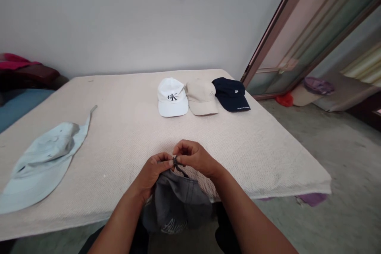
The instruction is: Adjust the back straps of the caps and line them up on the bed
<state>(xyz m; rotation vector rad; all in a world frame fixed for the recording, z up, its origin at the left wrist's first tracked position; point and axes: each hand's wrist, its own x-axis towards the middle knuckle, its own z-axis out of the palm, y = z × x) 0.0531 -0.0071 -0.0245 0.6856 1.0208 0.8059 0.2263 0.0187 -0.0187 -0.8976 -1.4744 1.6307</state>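
A dark grey baseball cap (184,198) hangs at the table's near edge, its pale embroidered lettering toward the bottom. My left hand (151,174) pinches the end of the cap's back strap. Close beside it, my right hand (195,158) has thumb and fingers closed on the same strap (180,168). The fine detail of the strap's fastening is hidden between the fingertips. Farther back, a white cap (172,97), a beige cap (201,97) and a navy cap (232,94) sit in a row. A light blue cap (44,162) lies at the left with its strap undone.
All of this is on a table with a cream textured cover (125,127). A pale wall (149,24) stands behind it. To the right are a framed glass door (285,47) and grey floor (342,147). Pink and dark items (26,69) are piled at the far left.
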